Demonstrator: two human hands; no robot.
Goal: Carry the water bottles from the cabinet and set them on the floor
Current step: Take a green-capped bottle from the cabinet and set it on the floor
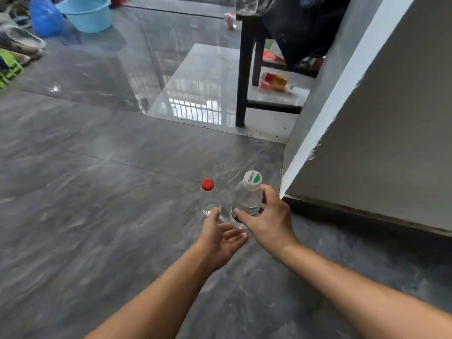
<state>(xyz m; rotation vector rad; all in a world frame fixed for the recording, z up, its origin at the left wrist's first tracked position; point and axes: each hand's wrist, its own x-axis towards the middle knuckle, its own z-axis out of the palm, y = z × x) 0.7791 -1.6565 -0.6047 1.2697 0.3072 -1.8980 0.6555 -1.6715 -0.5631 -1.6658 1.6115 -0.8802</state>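
Two clear water bottles stand upright on the grey tiled floor (102, 192), close to a wall corner. The smaller one (208, 199) has a red cap. The larger one (247, 199) has a white cap with a green mark. My right hand (266, 218) wraps around the larger bottle, thumb on its front and fingers behind its neck. My left hand (221, 238) is palm up with fingers apart, its fingertips just below the red-capped bottle; whether they touch it I cannot tell.
A grey wall corner (342, 113) rises at the right. A dark wooden stool (244, 69) stands behind, with a red-labelled bottle (275, 82) lying under it. A blue basin (85, 13) and blue bag (44, 17) sit far left.
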